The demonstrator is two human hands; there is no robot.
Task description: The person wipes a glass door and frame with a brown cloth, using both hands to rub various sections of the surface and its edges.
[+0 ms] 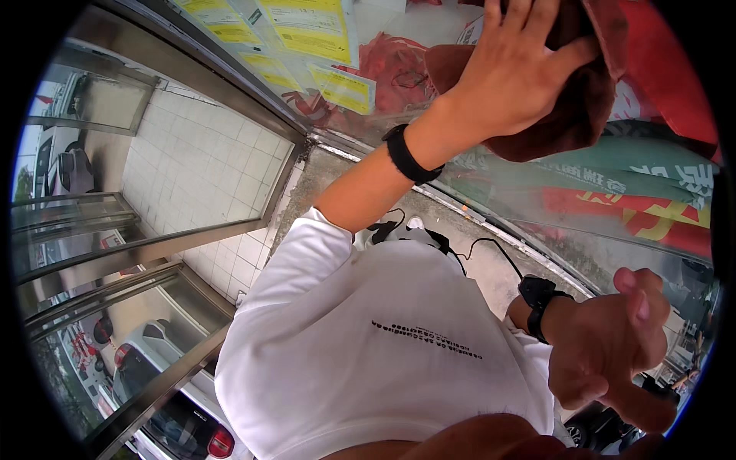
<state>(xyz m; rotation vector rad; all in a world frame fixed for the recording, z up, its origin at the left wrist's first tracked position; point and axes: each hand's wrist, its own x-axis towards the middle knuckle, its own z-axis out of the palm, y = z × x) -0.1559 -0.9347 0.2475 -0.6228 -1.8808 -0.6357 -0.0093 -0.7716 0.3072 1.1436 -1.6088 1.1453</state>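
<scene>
My left hand (pixel 506 75) presses a dark brown cloth (pixel 575 123) flat-handed against a glass pane (pixel 397 123), fingers spread and the back of the hand towards me. Part of the cloth hangs in folds below the palm and runs out at the top of the view. Lower down on the right, my right hand (pixel 609 339) is raised in front of the glass with its fingers loosely bent and apart, holding nothing. A black band (pixel 409 155) circles my left wrist. On the right wrist sits a strapped black device (pixel 540 299) with a cable (pixel 489 241).
Yellow printed sheets (pixel 307 29) are fixed on the glass. Red material (pixel 397 69), a green banner (pixel 575 167) and a red-and-yellow banner (pixel 650 218) show through it. Metal-framed glass (pixel 144 241) stands left by white floor tiles (pixel 195 155); cars (pixel 172 379) appear in it.
</scene>
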